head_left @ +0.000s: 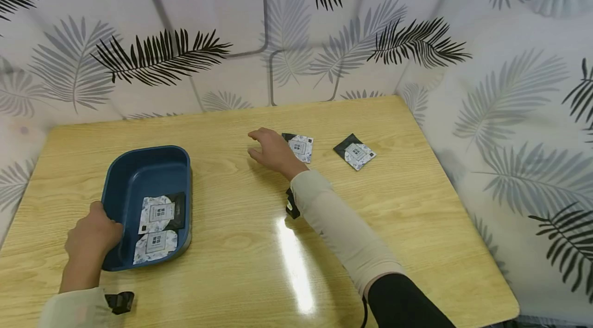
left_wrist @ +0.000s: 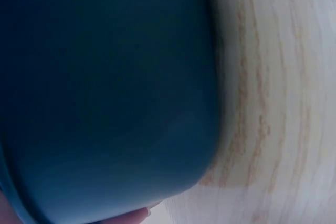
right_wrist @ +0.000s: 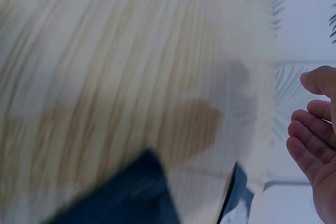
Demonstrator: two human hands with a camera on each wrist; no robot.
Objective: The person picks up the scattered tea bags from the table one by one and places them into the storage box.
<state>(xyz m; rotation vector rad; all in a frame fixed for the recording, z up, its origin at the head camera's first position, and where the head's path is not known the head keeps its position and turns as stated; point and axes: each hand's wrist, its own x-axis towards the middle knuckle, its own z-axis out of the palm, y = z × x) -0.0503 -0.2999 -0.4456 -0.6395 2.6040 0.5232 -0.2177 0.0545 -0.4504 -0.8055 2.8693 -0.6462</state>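
Observation:
My left hand grips the left side of a dark blue plastic basin, its thumb side over the rim. In the left wrist view the basin's outer wall fills most of the picture, with a fingertip at its lower edge. Two flat black-and-white sachets lie inside, an upper one and a lower one. Holding nothing, my right hand hovers over the table with thumb and fingers apart. It partly hides a sachet; another sachet lies farther right.
The wooden table has rounded corners. A patterned leaf-print cloth hangs along the back and right side. In the right wrist view a blurred dark sachet corner shows close up.

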